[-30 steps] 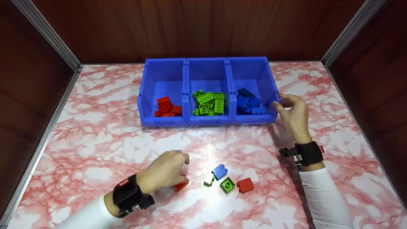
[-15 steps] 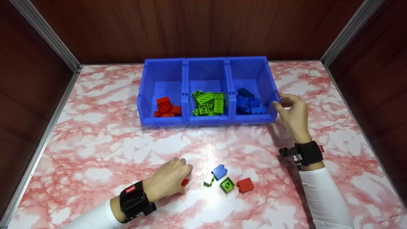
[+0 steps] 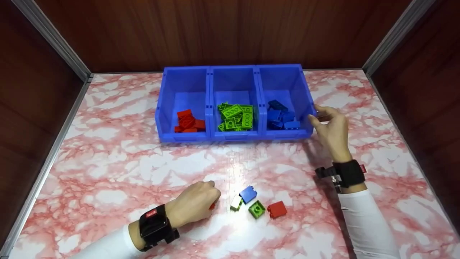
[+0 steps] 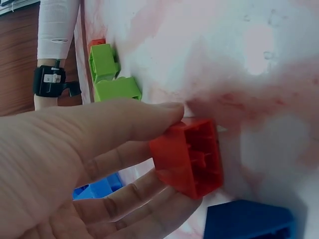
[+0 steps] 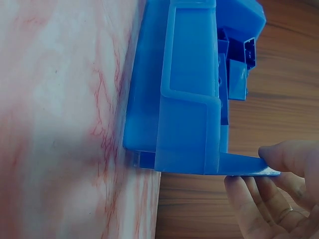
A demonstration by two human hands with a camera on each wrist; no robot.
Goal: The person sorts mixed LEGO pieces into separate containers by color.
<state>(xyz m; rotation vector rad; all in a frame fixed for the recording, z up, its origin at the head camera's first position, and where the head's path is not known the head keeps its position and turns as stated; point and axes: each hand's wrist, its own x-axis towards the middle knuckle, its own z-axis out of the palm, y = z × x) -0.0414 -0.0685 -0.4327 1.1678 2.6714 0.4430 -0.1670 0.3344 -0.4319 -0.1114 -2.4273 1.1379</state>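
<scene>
My left hand [image 3: 207, 200] is low on the marble table and pinches a small red brick [image 4: 192, 157] between thumb and fingers; from the head camera only a sliver of that brick [image 3: 212, 206] shows. Just to its right lie loose bricks: a pale one [image 3: 236, 202], a blue one [image 3: 248, 194], a green one [image 3: 257, 209] and a red one [image 3: 277, 209]. My right hand [image 3: 316, 115] grips the right wall of the blue three-part bin [image 3: 233, 67], thumb and fingers on its rim [image 5: 239, 167].
The bin's left part holds red bricks [image 3: 187, 121], the middle green bricks [image 3: 236, 117], the right blue bricks [image 3: 282, 115]. Metal rails edge the table [image 3: 107, 158] on both sides, with dark wooden walls behind.
My left hand has slid right toward the loose bricks with the red brick in it, which now shows less. The right hand and the bin have stayed put.
</scene>
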